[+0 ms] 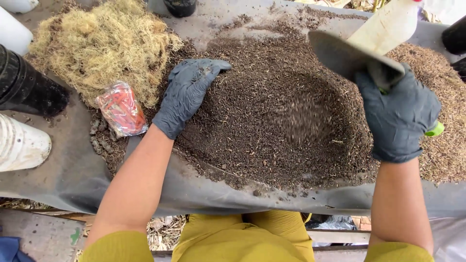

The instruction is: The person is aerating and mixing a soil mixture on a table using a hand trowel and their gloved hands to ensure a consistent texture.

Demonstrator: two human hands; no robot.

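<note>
A broad heap of dark brown potting soil (272,116) lies on a grey sheet (68,179) spread over the bench. My left hand (187,94), in a dark grey glove, rests flat on the heap's left slope with fingers together. My right hand (398,114), gloved the same, grips the green handle of a metal trowel (347,56) raised over the right side of the heap. Loose soil falls blurred from the blade onto the pile.
A mound of pale straw-like moss (102,46) sits at the back left, with a small clear packet of red pieces (121,109) beside it. Black pots (26,92) and white pots (19,143) stand at the left. Lighter husk-like material (444,140) lies at the right, a white bottle (386,24) behind the trowel.
</note>
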